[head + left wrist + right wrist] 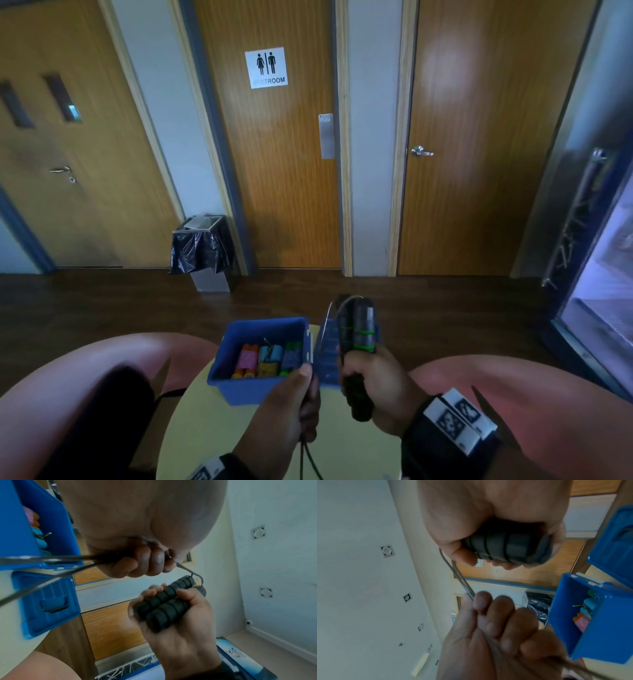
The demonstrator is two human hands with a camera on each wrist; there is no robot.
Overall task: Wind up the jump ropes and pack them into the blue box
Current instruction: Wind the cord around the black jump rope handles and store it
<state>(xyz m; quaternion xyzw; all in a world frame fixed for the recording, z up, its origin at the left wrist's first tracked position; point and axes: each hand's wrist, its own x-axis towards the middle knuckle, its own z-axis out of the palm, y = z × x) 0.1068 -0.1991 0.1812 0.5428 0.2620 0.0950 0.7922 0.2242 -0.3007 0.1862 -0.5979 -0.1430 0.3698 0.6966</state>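
Head view: a seated person holds both hands above a small round yellow table (205,428). The right hand (373,387) is closed around two black jump rope handles (358,346) with green rings, held side by side and pointing up. The left hand (291,407) is curled around the thin dark cord (310,459), which trails down toward the lap. The hands are close together but not touching. Just beyond them the blue box (253,387) sits open on the table, its lid (329,346) folded out to the right. Pink, orange, blue and green rope handles already lie packed inside. This black rope looks barely wound, and closing the lid also appears left to do. Behind are a dark wood floor, three wooden doors, one with a restroom sign (266,68), and a lined waste bin (203,251).

Left wrist view: the left hand's fingers (142,562) pinch two strands of cord that run to the handle tops. The right hand grips both handles. The box and lid lie at the left.

Right wrist view: the right hand wraps the handles, the cord runs down into the left fist, and the open box is at the right. A pale ceiling with small recessed lights (386,550) fills the left.
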